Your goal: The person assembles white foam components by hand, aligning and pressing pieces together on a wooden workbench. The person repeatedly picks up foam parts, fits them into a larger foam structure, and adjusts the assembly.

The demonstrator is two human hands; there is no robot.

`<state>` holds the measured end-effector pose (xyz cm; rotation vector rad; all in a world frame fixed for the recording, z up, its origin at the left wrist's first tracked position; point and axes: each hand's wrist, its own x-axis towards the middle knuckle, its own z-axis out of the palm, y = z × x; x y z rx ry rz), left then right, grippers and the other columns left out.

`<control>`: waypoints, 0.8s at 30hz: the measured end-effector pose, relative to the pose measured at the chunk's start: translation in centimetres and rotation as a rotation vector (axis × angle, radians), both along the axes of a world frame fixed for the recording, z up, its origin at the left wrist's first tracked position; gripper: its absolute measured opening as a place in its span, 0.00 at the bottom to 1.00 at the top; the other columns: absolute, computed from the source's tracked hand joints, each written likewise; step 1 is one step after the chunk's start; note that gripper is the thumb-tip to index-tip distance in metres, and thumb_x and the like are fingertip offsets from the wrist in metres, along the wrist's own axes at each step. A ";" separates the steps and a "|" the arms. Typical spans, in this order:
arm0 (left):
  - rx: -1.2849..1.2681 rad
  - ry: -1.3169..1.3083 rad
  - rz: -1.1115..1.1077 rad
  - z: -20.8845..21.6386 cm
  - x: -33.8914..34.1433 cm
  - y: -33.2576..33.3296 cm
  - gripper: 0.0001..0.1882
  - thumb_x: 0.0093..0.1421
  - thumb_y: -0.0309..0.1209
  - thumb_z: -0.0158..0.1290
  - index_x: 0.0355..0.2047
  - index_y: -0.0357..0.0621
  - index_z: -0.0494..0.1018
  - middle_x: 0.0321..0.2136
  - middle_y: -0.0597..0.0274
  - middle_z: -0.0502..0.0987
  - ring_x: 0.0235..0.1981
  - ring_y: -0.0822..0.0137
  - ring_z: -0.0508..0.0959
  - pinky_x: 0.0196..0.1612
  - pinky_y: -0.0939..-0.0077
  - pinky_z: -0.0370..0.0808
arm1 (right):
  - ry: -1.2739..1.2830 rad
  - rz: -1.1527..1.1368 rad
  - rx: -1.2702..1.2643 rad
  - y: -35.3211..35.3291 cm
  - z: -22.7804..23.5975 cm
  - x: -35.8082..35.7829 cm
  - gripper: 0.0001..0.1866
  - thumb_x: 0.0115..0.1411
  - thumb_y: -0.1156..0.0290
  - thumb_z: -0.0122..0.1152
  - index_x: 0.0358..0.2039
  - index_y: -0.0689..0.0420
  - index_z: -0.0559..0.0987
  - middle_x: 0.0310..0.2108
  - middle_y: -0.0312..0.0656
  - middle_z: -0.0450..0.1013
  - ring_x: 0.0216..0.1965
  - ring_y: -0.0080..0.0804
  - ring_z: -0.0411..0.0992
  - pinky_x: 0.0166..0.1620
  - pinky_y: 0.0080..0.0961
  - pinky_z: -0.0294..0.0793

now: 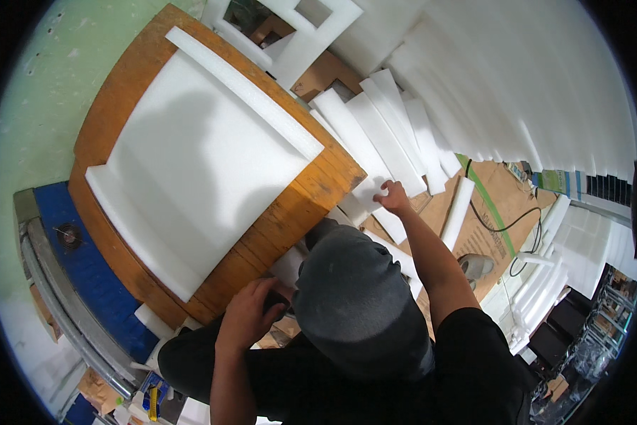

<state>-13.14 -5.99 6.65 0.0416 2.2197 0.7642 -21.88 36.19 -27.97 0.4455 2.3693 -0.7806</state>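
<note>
Wearing a short, plain black sleeve (478,340) on the right side, ending near the elbow in a gently curving hem. Leaving the right forearm (439,276) and right hand (393,198) bare, likewise the left forearm (232,375) and left hand (251,312). Showing smooth black cloth (191,360) at lower left, rounding off at its end. Showing, in the middle, a large dome of dark grey fabric (361,297) (hat or trouser knee, impossible to tell which), puckering into small folds along one edge and darkening below.
</note>
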 end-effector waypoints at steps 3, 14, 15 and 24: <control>0.029 0.022 -0.005 -0.3 0.4 -0.2 0.26 0.60 0.35 0.63 0.57 0.44 0.72 0.54 0.50 0.77 0.55 0.46 0.77 0.57 0.57 0.75 | 0.076 0.199 0.227 -2.3 2.2 -0.4 0.49 0.42 0.43 0.80 0.61 0.54 0.72 0.71 0.60 0.51 0.69 0.59 0.56 0.63 0.59 0.66; 0.037 0.055 -0.012 -0.5 0.3 -0.1 0.26 0.60 0.34 0.63 0.57 0.42 0.72 0.54 0.50 0.77 0.54 0.46 0.78 0.56 0.57 0.75 | 0.156 0.011 0.214 -5.1 2.8 -2.2 0.41 0.49 0.55 0.78 0.60 0.56 0.69 0.60 0.59 0.64 0.62 0.56 0.64 0.57 0.54 0.71; 0.030 0.061 -0.027 -0.5 0.2 0.0 0.26 0.59 0.34 0.63 0.57 0.43 0.72 0.53 0.50 0.77 0.53 0.46 0.78 0.55 0.57 0.75 | 0.190 -0.028 0.165 -4.5 1.8 -2.0 0.39 0.51 0.57 0.77 0.59 0.57 0.70 0.57 0.58 0.66 0.61 0.55 0.66 0.57 0.54 0.71; 0.032 0.083 -0.004 -1.2 0.4 0.8 0.25 0.58 0.31 0.61 0.56 0.44 0.74 0.48 0.46 0.78 0.52 0.42 0.78 0.53 0.54 0.75 | 0.208 -0.180 -0.237 -1.7 -2.7 -0.6 0.27 0.49 0.50 0.72 0.38 0.63 0.83 0.46 0.61 0.75 0.50 0.57 0.72 0.56 0.44 0.73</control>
